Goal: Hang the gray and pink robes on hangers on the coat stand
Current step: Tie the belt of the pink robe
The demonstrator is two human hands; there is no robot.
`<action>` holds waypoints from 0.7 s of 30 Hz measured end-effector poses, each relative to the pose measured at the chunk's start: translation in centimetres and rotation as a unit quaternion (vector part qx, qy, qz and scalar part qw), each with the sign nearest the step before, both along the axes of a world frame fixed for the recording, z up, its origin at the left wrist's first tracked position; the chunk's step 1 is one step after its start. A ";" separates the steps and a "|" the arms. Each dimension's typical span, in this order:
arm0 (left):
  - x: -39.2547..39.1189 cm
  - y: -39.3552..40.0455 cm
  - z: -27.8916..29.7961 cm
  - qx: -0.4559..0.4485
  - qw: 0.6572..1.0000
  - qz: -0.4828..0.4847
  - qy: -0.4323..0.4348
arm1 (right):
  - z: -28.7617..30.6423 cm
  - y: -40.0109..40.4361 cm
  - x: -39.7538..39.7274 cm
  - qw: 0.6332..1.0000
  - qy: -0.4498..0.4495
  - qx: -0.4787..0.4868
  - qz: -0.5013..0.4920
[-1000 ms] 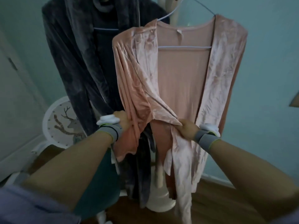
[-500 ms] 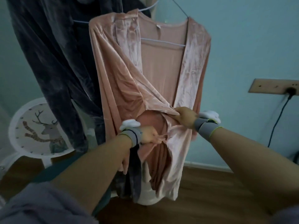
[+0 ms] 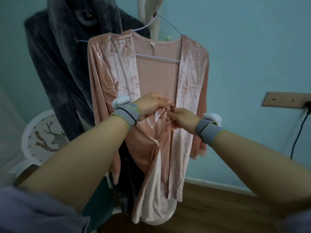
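Observation:
The pink robe (image 3: 191,81) hangs on a thin white hanger (image 3: 156,56) from the pale coat stand (image 3: 156,12). The gray robe (image 3: 67,52) hangs behind it to the left, also on a hanger. My left hand (image 3: 153,105) and my right hand (image 3: 183,118) meet at the pink robe's waist. Both pinch the front fabric and a thin pink tie there. The robe's front is bunched between my hands.
A white round stool with a deer picture (image 3: 45,138) stands low on the left. A wooden socket strip (image 3: 286,100) with a black cable (image 3: 297,132) is on the blue wall at the right. The stand's white base (image 3: 159,214) rests on the wooden floor.
My left hand rose from below the fold to the robe's waist and met my right hand. The pulled-across left front panel now hangs straighter. The view shifted.

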State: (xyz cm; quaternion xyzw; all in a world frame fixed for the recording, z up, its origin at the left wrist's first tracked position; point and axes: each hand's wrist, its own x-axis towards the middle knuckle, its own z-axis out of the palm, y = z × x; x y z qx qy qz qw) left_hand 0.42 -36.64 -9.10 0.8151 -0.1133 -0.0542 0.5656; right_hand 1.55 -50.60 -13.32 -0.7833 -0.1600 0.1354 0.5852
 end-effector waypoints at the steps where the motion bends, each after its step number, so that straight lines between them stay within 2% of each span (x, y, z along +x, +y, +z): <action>1: 0.0 0.1 -0.6 0.000 1.000 0.010 0.006 | 0.3 -0.5 0.2 0.999 -0.008 0.009 -0.031; 4: -0.7 0.7 -3.3 0.122 0.991 0.005 0.047 | 1.3 -2.3 1.0 0.994 -0.009 0.061 -0.093; 7: -1.1 -0.6 -7.5 0.269 0.957 0.042 0.097 | 2.4 -3.5 1.6 0.987 -0.005 0.124 -0.098; 9: -0.8 -2.5 -10.1 0.225 0.965 0.101 0.085 | 3.3 -3.7 1.5 0.987 -0.007 0.140 -0.082; 11: -0.3 -4.8 -12.2 0.100 0.979 0.171 0.048 | 4.1 -4.1 1.6 0.986 -0.007 0.154 -0.062; 14: 0.8 -6.5 -13.7 0.017 0.965 0.262 0.021 | 4.7 -4.9 1.8 0.986 -0.005 0.163 -0.045; 18: 1.4 -6.8 -14.0 0.023 0.963 0.267 0.036 | 4.6 -6.3 2.5 0.981 0.011 0.188 -0.049; 20: 1.2 -6.8 -13.9 0.024 0.964 0.258 0.052 | 4.0 -7.1 3.0 0.985 -0.009 0.154 -0.077; 21: 1.2 -6.8 -13.8 0.025 0.964 0.260 0.056 | 3.5 -7.5 3.3 0.990 -0.028 0.107 -0.087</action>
